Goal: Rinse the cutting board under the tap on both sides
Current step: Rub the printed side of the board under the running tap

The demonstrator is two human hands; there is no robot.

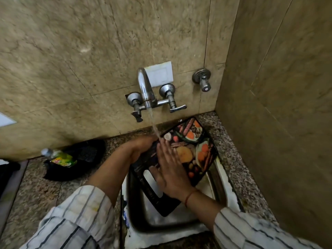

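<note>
A black cutting board [195,146] printed with fruit and vegetables tilts over the steel sink [142,220], its handle slot toward me. My left hand [142,146] grips the board's left edge. Fingers spread, my right hand [170,168] lies flat on the printed face. The wall tap [145,87] runs, and the stream lands at my right fingertips on the board's upper part. The board's underside is hidden.
A green-labelled bottle [61,158] lies on a black pan [75,159] on the granite counter [36,191] at the left. A second valve [203,79] sticks out of the wall at the right. A tiled side wall closes in the right.
</note>
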